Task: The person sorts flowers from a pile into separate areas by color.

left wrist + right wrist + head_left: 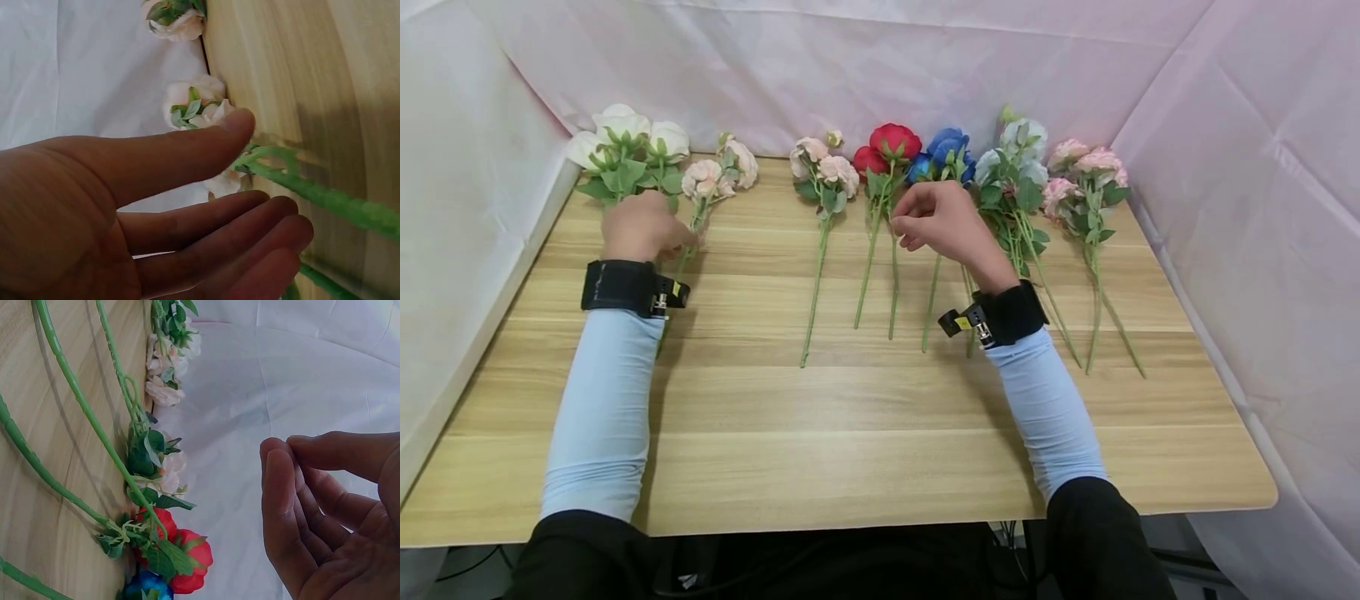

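Wooden table (865, 433): left hand (638, 227) lies spread beside pale stems (325, 199); right hand (942, 223) hovers, loosely curled, empty.

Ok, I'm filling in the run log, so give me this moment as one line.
left hand: open, at pale pink flower stem | right hand: empty, above red flower stems | wooden table

Bright, even, diffuse light; soft shadows under arms; wrist views blurred close up.

Pale pink flower stem (703, 196) lies flat on desk (850, 433), blooms toward far edge, stalk under left hand (638, 227). Red flower stem (880, 208) lies flat mid-row (two blooms), just beside raised right hand (942, 223).
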`<state>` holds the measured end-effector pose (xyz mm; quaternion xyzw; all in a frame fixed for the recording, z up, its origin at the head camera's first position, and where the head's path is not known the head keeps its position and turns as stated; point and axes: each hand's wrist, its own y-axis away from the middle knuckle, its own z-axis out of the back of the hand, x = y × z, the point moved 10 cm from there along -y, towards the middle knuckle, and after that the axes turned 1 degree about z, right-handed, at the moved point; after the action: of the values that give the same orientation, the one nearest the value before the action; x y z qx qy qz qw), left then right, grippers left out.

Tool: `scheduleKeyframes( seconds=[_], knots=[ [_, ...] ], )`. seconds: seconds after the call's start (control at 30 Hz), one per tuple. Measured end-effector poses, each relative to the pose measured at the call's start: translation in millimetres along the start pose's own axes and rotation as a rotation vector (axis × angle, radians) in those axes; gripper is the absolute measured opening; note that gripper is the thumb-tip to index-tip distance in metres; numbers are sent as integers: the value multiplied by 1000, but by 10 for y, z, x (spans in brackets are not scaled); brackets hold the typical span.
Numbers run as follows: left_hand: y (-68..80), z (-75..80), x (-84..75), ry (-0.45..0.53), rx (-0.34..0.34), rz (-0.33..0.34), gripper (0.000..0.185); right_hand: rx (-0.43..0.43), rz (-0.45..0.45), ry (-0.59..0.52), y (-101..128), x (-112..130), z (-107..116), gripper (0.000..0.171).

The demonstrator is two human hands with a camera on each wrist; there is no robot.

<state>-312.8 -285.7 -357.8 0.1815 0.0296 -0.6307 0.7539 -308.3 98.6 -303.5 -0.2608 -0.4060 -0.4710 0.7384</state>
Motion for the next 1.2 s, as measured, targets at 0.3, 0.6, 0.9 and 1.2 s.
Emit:
scheduleKeyframes(
  seconds=[0.3, 0.6, 0.9, 1.2],
  knots=[
    [-53, -115, -9, 27, 39, -26, 33, 7, -18, -4, 13, 1, 20, 12],
    [-45, -88, -38, 55, 57, -68, 32, 7, -9, 5, 15, 10, 21, 14],
    [2, 26, -122, 147, 52, -61, 37, 4, -11, 2, -3, -8, 9, 14],
    [264, 288, -459, 378, 48, -87, 44, 9, 2, -1, -4, 4, -1, 15]
  ],
)
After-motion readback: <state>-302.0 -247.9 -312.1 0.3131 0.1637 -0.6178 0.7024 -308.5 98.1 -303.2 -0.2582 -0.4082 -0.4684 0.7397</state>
